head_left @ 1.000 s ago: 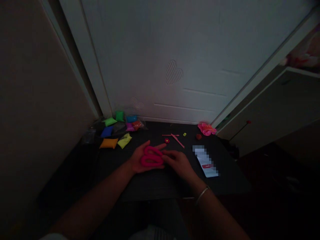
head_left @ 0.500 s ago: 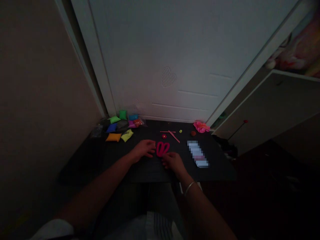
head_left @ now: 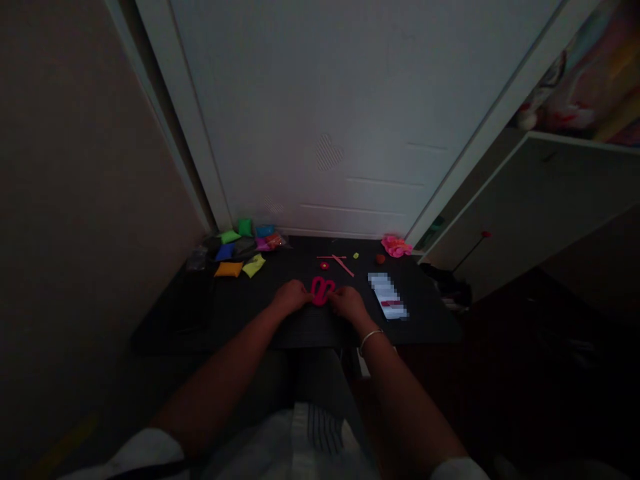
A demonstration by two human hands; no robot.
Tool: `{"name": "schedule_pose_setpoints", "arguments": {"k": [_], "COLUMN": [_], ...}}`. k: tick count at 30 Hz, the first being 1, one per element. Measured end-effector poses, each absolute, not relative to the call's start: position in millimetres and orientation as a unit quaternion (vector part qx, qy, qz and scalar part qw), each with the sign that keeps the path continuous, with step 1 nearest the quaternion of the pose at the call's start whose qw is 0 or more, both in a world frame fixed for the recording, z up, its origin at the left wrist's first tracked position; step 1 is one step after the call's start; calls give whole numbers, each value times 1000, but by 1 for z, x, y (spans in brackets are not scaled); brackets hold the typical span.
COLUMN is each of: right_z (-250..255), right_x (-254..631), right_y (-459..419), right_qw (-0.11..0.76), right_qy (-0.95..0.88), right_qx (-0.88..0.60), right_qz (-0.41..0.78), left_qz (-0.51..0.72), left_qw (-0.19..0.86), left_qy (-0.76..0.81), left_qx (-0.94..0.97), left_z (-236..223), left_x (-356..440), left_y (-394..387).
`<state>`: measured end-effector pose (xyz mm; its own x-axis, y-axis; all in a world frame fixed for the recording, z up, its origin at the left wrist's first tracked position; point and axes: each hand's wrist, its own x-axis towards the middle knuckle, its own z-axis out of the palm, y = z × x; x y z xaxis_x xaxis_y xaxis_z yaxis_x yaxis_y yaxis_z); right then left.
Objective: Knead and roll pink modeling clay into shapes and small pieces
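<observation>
The pink looped piece (head_left: 321, 300) lies on the dark tabletop (head_left: 240, 323) between the hands, a little back from the front edge. The left hand (head_left: 291, 297) curls with its fingertips at the loop's left side, the right hand (head_left: 349, 305) at its lower right; whether either pinches it, I cannot tell. Tabletop stretches leftward from the left hand to the side edge. On the right, a phone (head_left: 389, 298) stands just beyond the hand, narrowing that side. Behind the loop sit a small red flower (head_left: 325, 266) and a slim pink strip (head_left: 343, 266), before the white door (head_left: 310, 100) along the rear edge.
</observation>
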<state>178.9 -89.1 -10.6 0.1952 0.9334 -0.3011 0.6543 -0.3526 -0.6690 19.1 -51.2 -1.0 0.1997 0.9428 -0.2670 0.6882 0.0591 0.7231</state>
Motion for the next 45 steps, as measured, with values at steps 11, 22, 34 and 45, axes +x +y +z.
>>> {"name": "schedule_pose_setpoints", "arguments": {"k": [11, 22, 34, 45], "right_z": [-10, 2, 1, 7], "right_x": [181, 176, 184, 173], "right_y": [-89, -100, -99, -107], "right_qw": [151, 93, 86, 49], "right_qy": [-578, -617, -620, -630], "right_qx": [-720, -735, -721, -739], "right_qz": [352, 267, 296, 234], "left_qz": [63, -37, -50, -55], "left_qw": [346, 270, 266, 191], "left_qy": [616, 620, 579, 595], "left_qx": [705, 736, 769, 779], "left_z": [3, 12, 7, 3], "left_x": [19, 24, 12, 22], "left_y": [-64, -67, -69, -80]}}
